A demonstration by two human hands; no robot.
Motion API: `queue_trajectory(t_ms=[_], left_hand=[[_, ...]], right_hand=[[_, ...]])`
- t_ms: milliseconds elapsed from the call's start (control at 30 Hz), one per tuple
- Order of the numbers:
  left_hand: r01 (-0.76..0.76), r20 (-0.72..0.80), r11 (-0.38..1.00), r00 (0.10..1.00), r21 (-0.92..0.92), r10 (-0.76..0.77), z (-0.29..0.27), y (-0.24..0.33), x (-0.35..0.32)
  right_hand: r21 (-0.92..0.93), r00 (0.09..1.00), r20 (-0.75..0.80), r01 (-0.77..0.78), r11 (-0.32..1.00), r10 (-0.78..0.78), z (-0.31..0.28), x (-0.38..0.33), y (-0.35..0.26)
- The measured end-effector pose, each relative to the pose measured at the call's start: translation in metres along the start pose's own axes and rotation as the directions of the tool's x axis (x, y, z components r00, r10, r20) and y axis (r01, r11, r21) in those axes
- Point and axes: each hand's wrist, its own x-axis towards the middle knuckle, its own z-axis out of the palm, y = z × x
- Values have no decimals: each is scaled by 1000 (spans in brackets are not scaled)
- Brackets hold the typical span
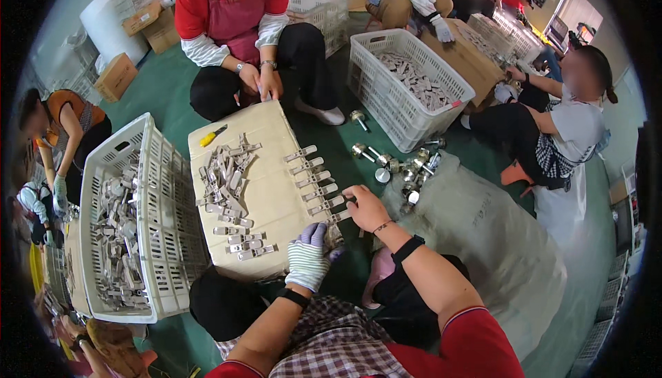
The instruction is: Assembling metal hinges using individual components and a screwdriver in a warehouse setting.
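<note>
My right hand (367,210), bare, pinches the end of a metal clip (339,217) at the near right edge of a cream padded board (276,144). Beside it is my left hand (307,259) in a striped, purple-tipped glove. Its fingers are bent together at the board's edge, and whatever they hold is hidden. A row of similar clips (316,177) runs up that edge, ends sticking out past it. Loose clips (227,175) lie piled on the board's left half, with several set side by side near its lower corner. A yellow-handled tool (212,136) rests at the far left corner.
A white crate (148,219) full of clips stands left of the board; another crate (414,119) of metal pieces stands beyond it. Shiny metal parts (414,171) lie on the green floor beside a large plastic sack (483,233). A co-worker (238,33) sits opposite; others work around.
</note>
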Motion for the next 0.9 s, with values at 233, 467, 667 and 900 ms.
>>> queue_trajectory(t_ms=[233,467,667,900], left_hand=[[-73,-58,997,996,-13,72,1,-5,0],[-62,-44,998,997,-14,61,-1,-1,2],[-93,-85,996,992,-2,93,5,-3,-5],[-88,-62,996,994,-22,87,8,-8,-4]], right_hand=[[-197,983,83,-144,970,163,4,1,-4],[-142,955,154,-233,962,254,40,-1,32],[-21,965,115,-236,972,237,40,-3,27],[-20,970,99,-222,975,223,44,-2,34]])
